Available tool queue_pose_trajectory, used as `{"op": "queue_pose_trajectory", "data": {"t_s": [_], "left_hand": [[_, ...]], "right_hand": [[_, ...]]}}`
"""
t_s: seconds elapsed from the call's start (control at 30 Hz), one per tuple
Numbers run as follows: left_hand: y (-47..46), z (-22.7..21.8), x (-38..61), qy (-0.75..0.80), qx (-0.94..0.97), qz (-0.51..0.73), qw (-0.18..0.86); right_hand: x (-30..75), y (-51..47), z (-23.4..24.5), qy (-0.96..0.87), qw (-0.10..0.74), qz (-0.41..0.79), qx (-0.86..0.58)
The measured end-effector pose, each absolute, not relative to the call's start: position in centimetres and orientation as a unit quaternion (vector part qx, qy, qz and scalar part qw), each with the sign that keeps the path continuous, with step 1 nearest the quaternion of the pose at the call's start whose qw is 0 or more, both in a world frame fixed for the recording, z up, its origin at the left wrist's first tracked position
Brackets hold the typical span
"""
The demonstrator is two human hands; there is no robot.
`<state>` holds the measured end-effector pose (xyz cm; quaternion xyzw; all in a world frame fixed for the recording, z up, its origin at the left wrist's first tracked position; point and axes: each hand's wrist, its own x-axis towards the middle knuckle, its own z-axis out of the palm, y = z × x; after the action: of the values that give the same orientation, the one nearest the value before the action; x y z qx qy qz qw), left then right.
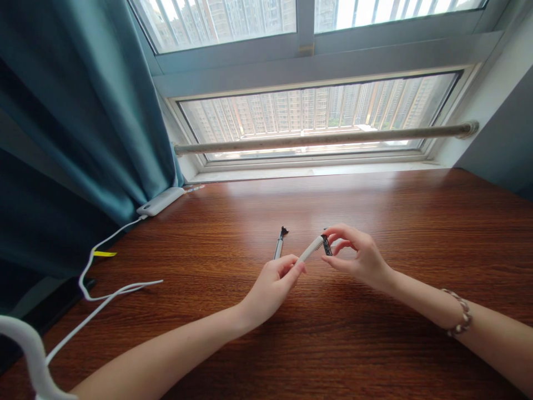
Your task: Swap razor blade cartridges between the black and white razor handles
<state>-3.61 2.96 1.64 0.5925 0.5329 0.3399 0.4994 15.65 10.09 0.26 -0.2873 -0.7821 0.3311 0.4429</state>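
Slim white handle (pixel 311 249), small black rectangular head (pixel 327 245) at its tip

On the right forearm (pixel 422 303), some way above the wrist (pixel 390 279), a bracelet (pixel 466 315) is worn. It is formed from rounded segments, in which brown and pale cream tones are mixed; whether these are beads or a thick braid cannot be told. The left forearm (pixel 179 349) is seen bare, as are the left hand (pixel 270 288) and the right hand (pixel 366 260). Slender fingers (pixel 346 229) are shown.
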Motion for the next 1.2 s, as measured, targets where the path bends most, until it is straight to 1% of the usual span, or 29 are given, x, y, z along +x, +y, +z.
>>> {"op": "queue_pose_trajectory", "data": {"t_s": [0.17, 0.4, 0.53, 0.77, 0.97, 1.2], "left_hand": [[3.06, 1.46, -3.65, 0.517, 0.580, 0.362, 0.514], [2.80, 1.82, -3.53, 0.503, 0.598, 0.326, 0.533], [2.84, 1.80, -3.58, 0.502, 0.605, 0.329, 0.524], [3.08, 1.41, -3.75, 0.512, 0.590, 0.340, 0.523], [3.02, 1.62, -3.73, 0.495, 0.595, 0.325, 0.544], [2.98, 1.74, -3.87, 0.477, 0.586, 0.322, 0.571]], "right_hand": [[15.52, 9.83, 0.50, -0.765, 0.433, 0.393, -0.270], [15.53, 9.97, 0.90, -0.706, 0.453, 0.449, -0.307], [15.55, 10.02, 0.81, -0.706, 0.457, 0.438, -0.316], [15.49, 9.85, 0.35, -0.746, 0.443, 0.407, -0.286], [15.53, 9.87, 0.66, -0.740, 0.461, 0.394, -0.292], [15.62, 9.93, 0.72, -0.733, 0.448, 0.410, -0.306]]}}
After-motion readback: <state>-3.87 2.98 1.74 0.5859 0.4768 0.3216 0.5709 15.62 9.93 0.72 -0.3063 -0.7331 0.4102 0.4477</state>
